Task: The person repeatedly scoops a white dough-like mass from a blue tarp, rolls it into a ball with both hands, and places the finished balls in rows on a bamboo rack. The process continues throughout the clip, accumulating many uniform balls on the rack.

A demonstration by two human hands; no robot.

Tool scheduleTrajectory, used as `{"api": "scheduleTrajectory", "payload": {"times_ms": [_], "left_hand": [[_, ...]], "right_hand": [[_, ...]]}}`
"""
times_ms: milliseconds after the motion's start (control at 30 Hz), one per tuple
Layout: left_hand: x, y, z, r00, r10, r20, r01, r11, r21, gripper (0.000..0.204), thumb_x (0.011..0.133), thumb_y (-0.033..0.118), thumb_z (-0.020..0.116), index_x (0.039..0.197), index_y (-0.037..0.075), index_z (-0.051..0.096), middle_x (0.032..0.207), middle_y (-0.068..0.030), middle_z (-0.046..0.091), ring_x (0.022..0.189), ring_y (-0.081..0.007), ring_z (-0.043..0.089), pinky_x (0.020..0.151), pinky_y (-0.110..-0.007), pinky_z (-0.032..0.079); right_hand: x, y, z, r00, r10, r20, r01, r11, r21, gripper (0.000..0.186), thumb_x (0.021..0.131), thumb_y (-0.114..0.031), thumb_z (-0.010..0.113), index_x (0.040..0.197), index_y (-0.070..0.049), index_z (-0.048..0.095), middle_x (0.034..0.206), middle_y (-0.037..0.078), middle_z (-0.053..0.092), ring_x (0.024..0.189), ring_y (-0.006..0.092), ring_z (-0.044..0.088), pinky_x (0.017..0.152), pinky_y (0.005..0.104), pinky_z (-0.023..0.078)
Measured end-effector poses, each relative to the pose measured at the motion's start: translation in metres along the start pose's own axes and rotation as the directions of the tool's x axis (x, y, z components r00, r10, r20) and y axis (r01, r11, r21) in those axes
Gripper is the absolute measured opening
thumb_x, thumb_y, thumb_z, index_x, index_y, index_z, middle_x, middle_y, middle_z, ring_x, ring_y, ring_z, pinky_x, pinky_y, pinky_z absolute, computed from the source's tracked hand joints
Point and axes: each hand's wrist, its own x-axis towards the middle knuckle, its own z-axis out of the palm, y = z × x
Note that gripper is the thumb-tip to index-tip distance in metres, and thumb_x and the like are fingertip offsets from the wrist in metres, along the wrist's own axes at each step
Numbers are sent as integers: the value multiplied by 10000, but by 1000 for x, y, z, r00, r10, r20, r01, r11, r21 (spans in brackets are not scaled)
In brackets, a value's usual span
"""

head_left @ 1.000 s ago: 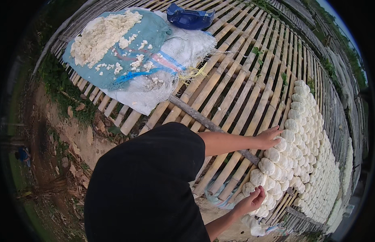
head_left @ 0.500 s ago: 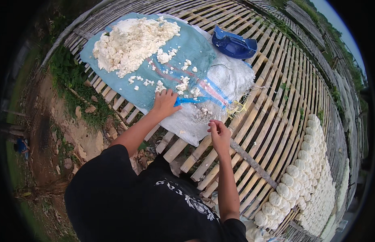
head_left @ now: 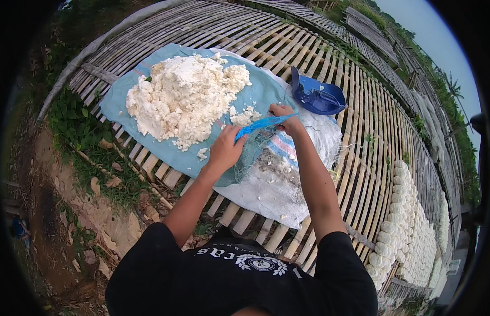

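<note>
My left hand [head_left: 226,148] and my right hand [head_left: 288,119] both grip the bright blue edge strip [head_left: 261,124] of a teal woven sheet [head_left: 118,101], pulled taut between them. That edge is raised and folded back toward a heap of white, crumbly, doughy stuff [head_left: 184,95] lying on the sheet. Some loose white lumps [head_left: 245,115] rest between the heap and my hands. Under the sheet, a white woven sack [head_left: 266,197] with blue and pink stripes shows, dusted with grey crumbs. My right fingers are partly hidden by the hand itself.
A dark blue plastic container [head_left: 324,100] with a jagged cut edge stands at the sack's far right corner. Everything rests on a slatted bamboo platform [head_left: 355,137]. Rows of round white cakes [head_left: 395,216] lie at right. Dirt ground [head_left: 71,184] and plants are at left.
My right hand has moved up and left and taken hold of the blue edge. The sheet's near edge has been lifted away from me, baring more white sack and bringing loose lumps toward the heap.
</note>
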Motion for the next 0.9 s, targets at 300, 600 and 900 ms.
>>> {"api": "scheduleTrajectory", "payload": {"times_ms": [300, 600, 900], "left_hand": [[39, -20, -98, 934, -328, 145, 356, 897, -261, 298, 1077, 287, 615, 1118, -5, 650, 871, -169, 659, 784, -317, 637, 756, -436, 505], [49, -30, -121, 949, -313, -44, 241, 804, -544, 305, 1111, 312, 593, 1142, 17, 662, 795, -9, 610, 726, -103, 521, 678, -334, 458], [40, -4, -94, 966, -240, -96, 119, 744, -657, 292, 1127, 282, 578, 1069, 10, 666, 743, 72, 474, 700, -44, 393, 603, -281, 338]], "right_hand": [[25, -102, 89, 705, -597, 382, 597, 208, -775, 237, 943, -325, 666, 963, -99, 734, 1142, 230, 745, 1044, 422, 693, 825, 482, 551], [34, -156, 130, 891, -408, 197, 410, 541, -734, 415, 891, -366, 643, 936, 30, 761, 880, 231, 729, 816, 378, 686, 760, 469, 537], [2, -150, 78, 611, -756, 236, 648, 306, -698, 404, 892, -318, 627, 921, 76, 718, 826, 294, 697, 774, 440, 690, 759, 504, 536]]}}
